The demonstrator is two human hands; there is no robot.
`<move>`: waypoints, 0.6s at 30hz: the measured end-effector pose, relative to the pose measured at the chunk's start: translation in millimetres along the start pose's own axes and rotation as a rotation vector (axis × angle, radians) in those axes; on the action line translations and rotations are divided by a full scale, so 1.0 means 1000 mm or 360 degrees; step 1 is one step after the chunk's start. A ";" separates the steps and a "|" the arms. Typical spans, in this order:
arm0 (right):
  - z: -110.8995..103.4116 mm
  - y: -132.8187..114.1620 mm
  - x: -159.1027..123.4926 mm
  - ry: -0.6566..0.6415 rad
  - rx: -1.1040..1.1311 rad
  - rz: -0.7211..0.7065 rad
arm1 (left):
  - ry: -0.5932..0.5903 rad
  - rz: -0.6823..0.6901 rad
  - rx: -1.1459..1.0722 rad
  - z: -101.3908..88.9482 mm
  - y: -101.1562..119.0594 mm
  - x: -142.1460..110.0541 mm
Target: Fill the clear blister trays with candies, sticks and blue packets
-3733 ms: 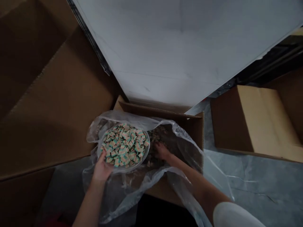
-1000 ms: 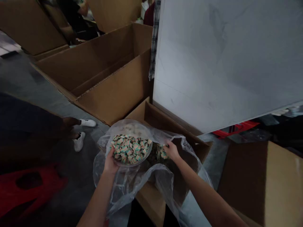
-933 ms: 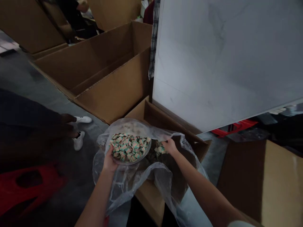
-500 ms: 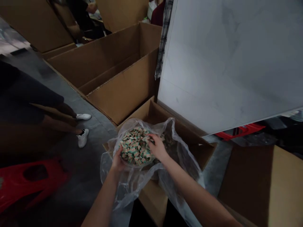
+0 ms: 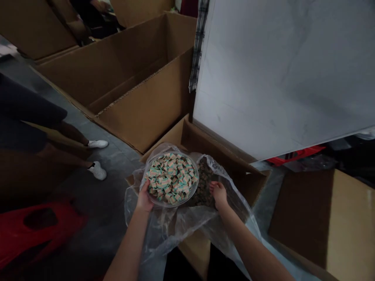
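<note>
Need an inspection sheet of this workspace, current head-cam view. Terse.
surface: cardboard box lined with a clear plastic bag, on a concrete floor
job's things: clear round bowl full of small striped squares; brown pieces in the bag beside it
clutter: plaid cloth hanging at the panel's edge; red plastic stool on the floor
grippers: left hand holds the bowl at its edge; right hand at the edge of the brown pieces
cables: nothing seen
surroundings: white panel; open cardboard box; co-worker's legs in white sneakers
</note>
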State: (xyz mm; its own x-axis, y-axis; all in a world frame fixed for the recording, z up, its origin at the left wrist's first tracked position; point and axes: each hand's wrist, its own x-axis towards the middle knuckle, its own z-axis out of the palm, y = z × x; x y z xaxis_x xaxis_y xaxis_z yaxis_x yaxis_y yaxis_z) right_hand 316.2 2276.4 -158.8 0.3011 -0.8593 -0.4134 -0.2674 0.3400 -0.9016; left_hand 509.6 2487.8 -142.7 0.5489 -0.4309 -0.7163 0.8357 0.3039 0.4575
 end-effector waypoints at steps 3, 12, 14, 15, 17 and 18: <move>0.014 0.001 -0.006 -0.0130 0.0070 0.0080 | 0.0081 0.0055 0.0069 0.002 0.007 0.001; 0.031 -0.001 0.010 -0.0796 -0.1053 -0.0078 | 0.0175 0.0152 -0.0042 0.005 0.020 -0.027; 0.026 0.025 0.012 -0.0806 -0.1202 -0.0043 | 0.0209 0.0215 -0.0061 0.004 0.026 -0.034; 0.024 0.039 0.011 -0.0825 -0.1271 -0.0046 | 0.0225 0.0237 -0.0059 0.003 0.029 -0.036; 0.018 0.070 0.007 -0.0865 -0.1398 -0.0069 | 0.0240 0.0286 -0.0035 0.003 0.033 -0.039; 0.014 0.084 0.005 -0.0886 -0.1510 -0.0099 | 0.0260 0.0295 -0.0022 0.004 0.034 -0.039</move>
State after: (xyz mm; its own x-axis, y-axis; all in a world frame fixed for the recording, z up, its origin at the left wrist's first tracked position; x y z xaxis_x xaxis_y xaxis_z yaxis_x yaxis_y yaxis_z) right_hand 308.3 2306.6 -238.6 0.6451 -0.4910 -0.5854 -0.7601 -0.3342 -0.5573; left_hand 517.0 2511.9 -97.2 0.6814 -0.2238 -0.6969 0.7199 0.3769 0.5828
